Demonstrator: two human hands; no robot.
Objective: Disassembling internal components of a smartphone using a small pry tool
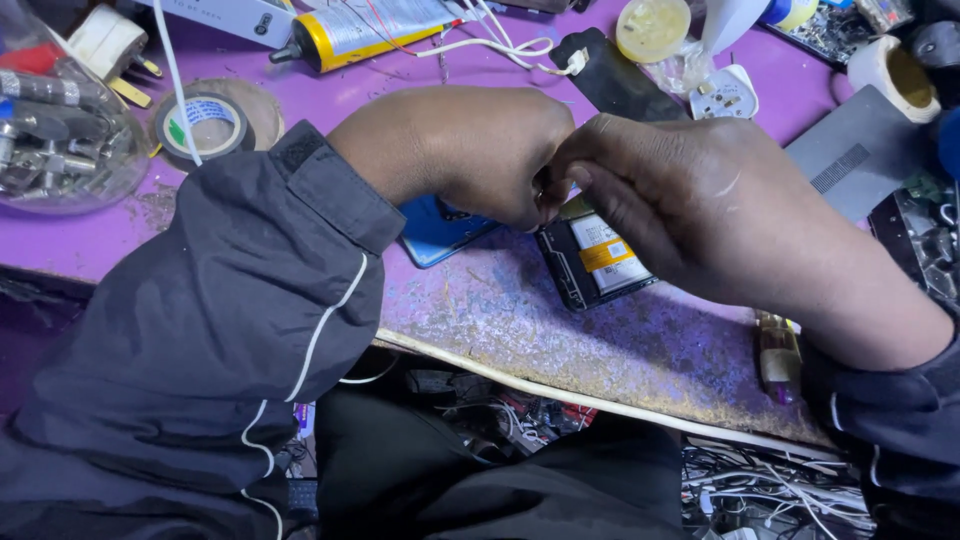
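Note:
My left hand (470,150) and my right hand (680,190) meet over an opened phone (595,262) that lies on the purple worktop (520,310). The phone's back is off and its battery with a yellow label shows. The fingers of both hands are bunched together above the phone's top end; what they pinch is hidden. A blue phone back cover (435,228) lies under my left wrist, partly covered by it.
A tape roll (205,125), a clear bowl of metal parts (55,120), a yellow-ended glue tube (370,35), a white plug (725,95), a grey laptop (865,150) and a small bottle (778,352) surround the hands. Tangled cables lie below the worn front edge.

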